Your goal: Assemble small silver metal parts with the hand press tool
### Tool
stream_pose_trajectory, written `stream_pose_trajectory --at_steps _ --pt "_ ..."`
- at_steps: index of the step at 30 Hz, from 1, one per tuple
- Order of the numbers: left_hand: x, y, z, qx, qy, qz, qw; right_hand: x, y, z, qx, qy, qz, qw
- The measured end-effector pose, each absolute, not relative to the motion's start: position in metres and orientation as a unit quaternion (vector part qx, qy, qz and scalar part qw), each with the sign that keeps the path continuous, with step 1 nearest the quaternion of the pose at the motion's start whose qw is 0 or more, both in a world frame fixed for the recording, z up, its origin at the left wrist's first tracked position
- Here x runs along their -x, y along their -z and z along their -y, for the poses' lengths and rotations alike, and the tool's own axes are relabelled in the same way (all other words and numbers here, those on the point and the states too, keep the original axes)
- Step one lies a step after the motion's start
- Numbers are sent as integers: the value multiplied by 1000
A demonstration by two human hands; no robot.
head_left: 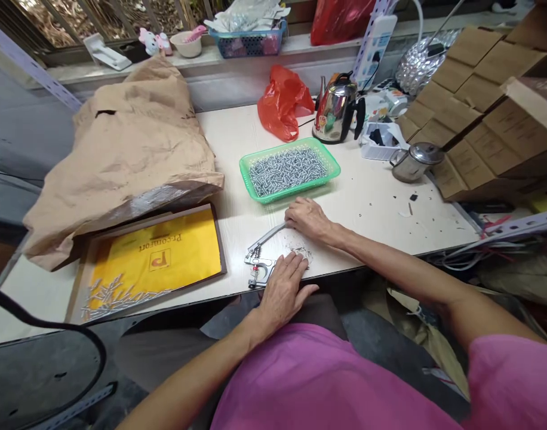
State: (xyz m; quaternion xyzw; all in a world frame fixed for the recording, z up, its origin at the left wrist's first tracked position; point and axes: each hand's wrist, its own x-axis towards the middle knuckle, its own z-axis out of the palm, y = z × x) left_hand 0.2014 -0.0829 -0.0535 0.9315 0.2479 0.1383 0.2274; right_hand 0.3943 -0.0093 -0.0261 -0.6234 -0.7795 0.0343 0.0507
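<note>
Beyond the right hand (310, 220) stood a steel kettle (337, 113) with a red plastic bag (282, 101) just beside it; to that hand's right, a lidded jug (410, 169) and stacked cardboard boxes (473, 116). Left of and beyond the left hand (283, 283) lay crumpled brown paper (139, 134).

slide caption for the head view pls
Right hand on the lever and left hand on the body of a metal tool, near a green basket of small metal parts.

Your grey metal hand tool (267, 237) lies by the table (229, 143)'s front edge, upper arm angled open, its head, with dark coil spring (257, 251) and red ring (255, 268), toward the left edge.
</note>
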Motion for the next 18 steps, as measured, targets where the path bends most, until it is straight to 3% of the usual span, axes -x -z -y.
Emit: stream_pose_trajectory --at_steps 3,8,12,15,18 --pt "-200 58 81 -933 -147 -228 234 -369 15 14 565 -25 824 32" --pt "-192 56 92 -936 -132 -225 238 -315 1 30 319 -92 943 15" --pt "-159 41 111 -951 -180 -144 208 -300 12 33 259 -84 962 32" --pt "-114 27 105 -939 -221 -215 153 -295 28 30 250 -105 959 81" --pt "-55 14 70 -883 -219 -411 58 -295 28 31 276 -141 926 216"
